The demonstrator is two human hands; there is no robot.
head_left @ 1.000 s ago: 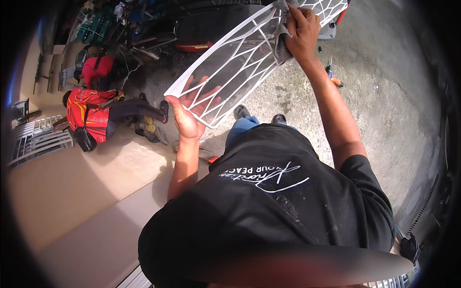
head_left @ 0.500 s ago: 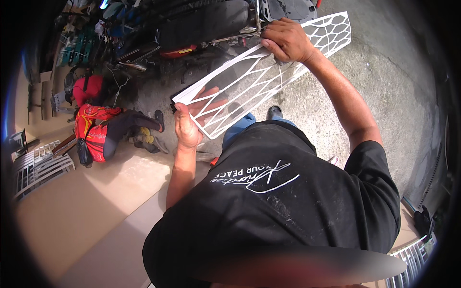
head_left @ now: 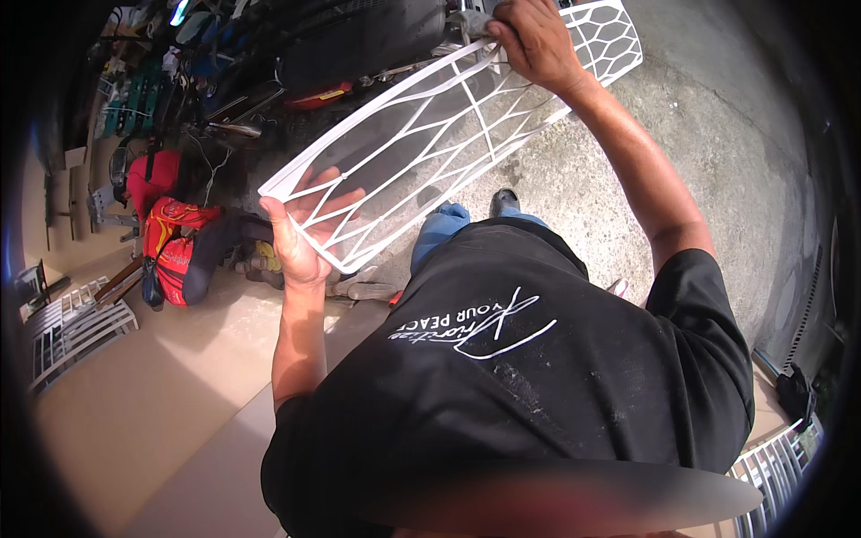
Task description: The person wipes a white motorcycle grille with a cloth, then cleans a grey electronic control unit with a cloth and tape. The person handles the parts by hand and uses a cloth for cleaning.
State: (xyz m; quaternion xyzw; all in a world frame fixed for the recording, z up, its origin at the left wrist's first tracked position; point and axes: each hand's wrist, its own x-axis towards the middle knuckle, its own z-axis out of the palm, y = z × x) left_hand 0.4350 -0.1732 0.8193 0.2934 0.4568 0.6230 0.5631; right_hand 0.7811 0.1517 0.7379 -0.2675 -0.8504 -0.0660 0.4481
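A long white lattice panel (head_left: 476,108) with a honeycomb-like pattern slants across in front of me, its left end lower and nearer. My left hand (head_left: 299,247) grips that left end, the thumb on the rim and the fingers spread behind the openings. Up at the far long edge, my right hand (head_left: 538,49) is closed over the rim. A grey, crumpled cloth-like piece (head_left: 471,22) pokes out beside its fingers, pressed near the edge; its exact kind is hard to make out.
A motorcycle with a dark seat (head_left: 359,49) stands beyond the panel. Someone in a red and yellow shirt (head_left: 178,255) crouches at the left. White slatted racks (head_left: 85,327) lean at the far left, others (head_left: 778,471) at lower right. Concrete floor (head_left: 700,152) stretches to the right.
The panel's left end has shifted left with my left hand. My right hand has moved slightly farther away along the far edge, and the grey piece now shows on its left side.
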